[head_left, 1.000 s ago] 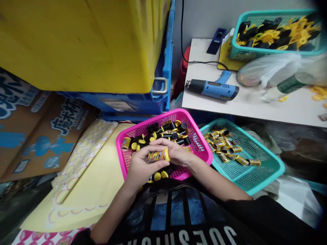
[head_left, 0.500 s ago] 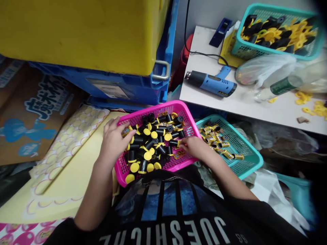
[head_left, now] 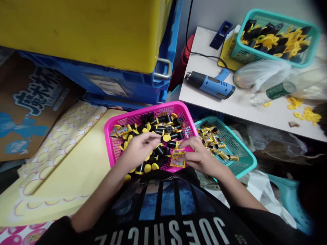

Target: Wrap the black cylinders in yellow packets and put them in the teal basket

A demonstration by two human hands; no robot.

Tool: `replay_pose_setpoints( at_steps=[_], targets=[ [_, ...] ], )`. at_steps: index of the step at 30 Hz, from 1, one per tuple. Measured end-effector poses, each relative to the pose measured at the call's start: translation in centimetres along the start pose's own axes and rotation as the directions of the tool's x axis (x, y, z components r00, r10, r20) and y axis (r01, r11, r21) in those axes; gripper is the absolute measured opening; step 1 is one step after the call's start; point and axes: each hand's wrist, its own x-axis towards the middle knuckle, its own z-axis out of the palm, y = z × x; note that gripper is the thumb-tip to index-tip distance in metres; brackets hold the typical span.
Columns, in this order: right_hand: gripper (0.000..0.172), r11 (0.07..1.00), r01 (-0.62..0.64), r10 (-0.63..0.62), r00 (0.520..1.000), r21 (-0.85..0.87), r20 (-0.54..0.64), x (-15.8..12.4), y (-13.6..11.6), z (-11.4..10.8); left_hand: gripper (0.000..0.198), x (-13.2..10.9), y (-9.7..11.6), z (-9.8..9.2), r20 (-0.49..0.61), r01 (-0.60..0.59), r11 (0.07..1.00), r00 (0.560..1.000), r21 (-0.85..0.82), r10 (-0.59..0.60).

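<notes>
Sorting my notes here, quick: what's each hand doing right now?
Left hand: curled above the pink basket, holding unclear.
Right hand: pinching a yellow printed label.

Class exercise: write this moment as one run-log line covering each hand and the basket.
left hand: over black-and-yellow cylinders | right hand: touching printed yellow label | pink basket: beneath both hands

Black short-sleeved T-shirt with white lettering and blue stripes

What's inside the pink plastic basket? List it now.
The pink mesh basket holds black cylinders with yellow caps, plus yellow-wrapped cylinders at its left end. A printed label lies by the right hand. The left hand covers whatever is beneath it.
</notes>
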Motion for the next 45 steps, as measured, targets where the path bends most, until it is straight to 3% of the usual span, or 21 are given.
replay_pose_setpoints(
  at_steps=[3, 5, 7, 10, 12, 14, 18, 22, 24, 27, 30, 32, 34, 37, 45],
  targets=[
    [0.018, 0.999, 0.021, -0.026, 0.977, -0.028, -0.212, 1.4, -0.3, 1.4, 0.035, 0.5, -0.5, 1.6, 0.204, 0.149, 0.961, 0.974, -0.235, -0.101],
    [0.018, 0.997, -0.057, 0.068, 0.952, 0.048, -0.297, 2.4, -0.6, 2.0, 0.041, 0.8, -0.7, 1.7, 0.18, 0.186, 0.922, 0.975, -0.341, -0.13],
    [0.028, 0.956, -0.181, 0.257, 0.897, 0.232, -0.361, 3.6, -1.1, 2.3, 0.039, 1.1, -0.8, 1.3, 0.064, 0.141, 0.909, 0.99, -0.392, -0.125],
    [0.034, 0.771, -0.314, 0.496, 0.842, 0.554, -0.214, 5.6, -1.7, 2.5, 0.035, 1.1, -0.5, 0.8, -0.112, 0.032, 0.928, 0.991, -0.371, -0.079],
    [0.029, 0.674, -0.366, 0.543, 0.834, 0.642, -0.094, 6.8, -2.0, 2.6, 0.033, 1.1, -0.3, 0.7, -0.163, 0.002, 0.937, 0.985, -0.348, -0.063],
    [0.031, 0.648, -0.398, 0.575, 0.815, 0.649, -0.075, 7.5, -2.1, 2.7, 0.037, 1.0, -0.2, 0.7, -0.154, 0.011, 0.939, 0.986, -0.343, -0.067],
    [0.044, 0.689, -0.45, 0.581, 0.811, 0.568, -0.062, 7.6, -1.6, 3.2, 0.037, 1.1, -0.7, 0.1, -0.198, -0.003, 0.949, 0.978, -0.315, -0.062],
    [0.032, 0.753, -0.639, 0.631, 0.769, 0.158, 0.106, 6.8, -1.2, 6.0, 0.027, 1.3, -1.1, -1.0, -0.335, -0.043, 0.972, 0.941, -0.231, -0.038],
    [0.042, 0.783, -0.619, 0.606, 0.78, 0.051, 0.156, 6.5, -1.1, 7.4, 0.03, 1.2, -1.1, -1.4, -0.336, -0.015, 0.979, 0.94, -0.206, -0.056],
    [0.05, 0.779, -0.599, 0.575, 0.8, 0.186, 0.172, 6.3, -0.7, 7.4, 0.034, 0.7, -1.2, -1.9, -0.319, 0.009, 0.98, 0.945, -0.197, -0.072],
    [0.036, 0.617, -0.551, 0.58, 0.801, 0.563, 0.149, 6.3, -0.2, 4.4, 0.032, 0.4, -1.7, -2.3, -0.287, -0.01, 0.981, 0.957, -0.193, -0.046],
    [0.028, 0.454, -0.39, 0.562, 0.823, 0.801, 0.082, 6.3, -0.1, 2.0, 0.027, 0.2, -2.0, -2.5, -0.249, -0.033, 0.985, 0.969, -0.169, -0.01],
    [0.03, 0.348, -0.24, 0.543, 0.84, 0.906, 0.014, 6.5, -0.3, 0.1, 0.022, 0.2, -2.1, -2.5, -0.215, -0.066, 0.988, 0.976, -0.143, 0.034],
    [0.033, 0.335, -0.205, 0.516, 0.857, 0.92, 0.003, 6.9, -0.7, -1.1, 0.017, 0.2, -1.9, -2.3, -0.195, -0.111, 0.986, 0.977, -0.125, 0.085],
    [0.026, 0.356, -0.348, 0.46, 0.873, 0.867, 0.161, 7.3, -0.2, -0.7, 0.023, -0.2, -2.1, -2.1, -0.151, -0.125, 0.982, 0.983, -0.141, 0.104]
  ],
)
